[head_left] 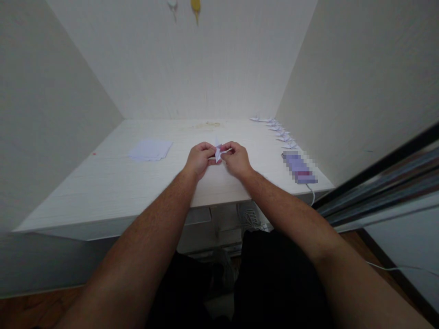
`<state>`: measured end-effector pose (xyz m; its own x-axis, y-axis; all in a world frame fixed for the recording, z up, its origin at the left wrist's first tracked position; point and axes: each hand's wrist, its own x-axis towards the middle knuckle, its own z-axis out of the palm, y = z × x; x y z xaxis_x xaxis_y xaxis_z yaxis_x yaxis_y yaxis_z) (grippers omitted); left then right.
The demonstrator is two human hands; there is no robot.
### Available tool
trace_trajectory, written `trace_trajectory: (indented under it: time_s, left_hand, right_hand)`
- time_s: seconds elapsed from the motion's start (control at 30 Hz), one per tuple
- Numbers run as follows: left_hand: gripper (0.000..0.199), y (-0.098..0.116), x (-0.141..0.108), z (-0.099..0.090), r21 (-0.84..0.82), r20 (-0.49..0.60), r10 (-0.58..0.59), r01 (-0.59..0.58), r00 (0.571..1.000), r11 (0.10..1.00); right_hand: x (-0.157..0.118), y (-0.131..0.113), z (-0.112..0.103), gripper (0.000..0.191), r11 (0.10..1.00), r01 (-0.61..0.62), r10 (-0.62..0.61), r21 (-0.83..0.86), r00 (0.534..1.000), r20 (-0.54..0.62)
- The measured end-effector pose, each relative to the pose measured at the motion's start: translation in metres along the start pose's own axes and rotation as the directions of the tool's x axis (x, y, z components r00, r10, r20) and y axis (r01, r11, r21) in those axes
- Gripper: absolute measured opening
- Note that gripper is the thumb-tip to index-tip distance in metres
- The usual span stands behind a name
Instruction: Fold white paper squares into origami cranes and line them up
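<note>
A small piece of folded white paper [218, 153] is between my two hands, above the middle of the white desk [171, 183]. It has pointed ends, one of them sticking up away from me. On its left side my left hand [200, 160] pinches it with thumb and fingers. My right hand [236, 159] grips the opposite side with thumb and forefinger. The fingers cover part of the folds. Along the right wall stands a row of several folded paper cranes [283, 135].
A stack of white paper sheets [151, 150] lies on the left of the desk. At the right edge rests a blurred-out phone [299, 167] with a white cable [312, 194]. Walls enclose the desk at the back and both sides. Two hooks, one a yellow hook [195, 6], hang above.
</note>
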<state>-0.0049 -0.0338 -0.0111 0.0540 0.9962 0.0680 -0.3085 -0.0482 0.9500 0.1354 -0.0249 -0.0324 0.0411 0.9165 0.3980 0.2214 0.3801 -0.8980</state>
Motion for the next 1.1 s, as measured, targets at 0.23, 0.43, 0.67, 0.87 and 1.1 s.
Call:
trace_trajectory:
  time_s: [0.23, 0.43, 0.67, 0.87, 1.1]
  left_hand:
    - [0.018, -0.006, 0.003, -0.001, 0.021, -0.015, 0.031, -0.031, 0.999, 0.999]
    - [0.025, -0.008, 0.004, 0.001, 0.025, -0.038, 0.068, -0.067, 0.997, 0.997]
    - [0.028, -0.006, 0.003, 0.000, 0.062, -0.010, 0.086, -0.085, 0.996, 0.994]
    - [0.020, -0.009, 0.006, 0.000, 0.093, -0.029, 0.107, -0.104, 0.994, 0.990]
    - [0.020, -0.010, 0.007, -0.002, 0.086, -0.035, 0.121, -0.117, 0.992, 0.989]
  right_hand:
    - [-0.004, -0.011, 0.001, 0.008, 0.991, -0.060, 0.050, 0.117, 0.995, 0.081]
    - [-0.004, -0.011, 0.002, 0.010, 0.976, -0.101, 0.082, 0.193, 0.991, 0.108]
    - [0.000, -0.003, 0.002, 0.011, 0.985, -0.086, 0.072, 0.152, 0.993, 0.094]
    - [0.001, -0.003, 0.003, 0.011, 0.990, -0.073, 0.060, 0.122, 0.993, 0.102]
    - [0.001, 0.000, 0.004, 0.011, 0.988, -0.062, 0.047, 0.139, 0.993, 0.107]
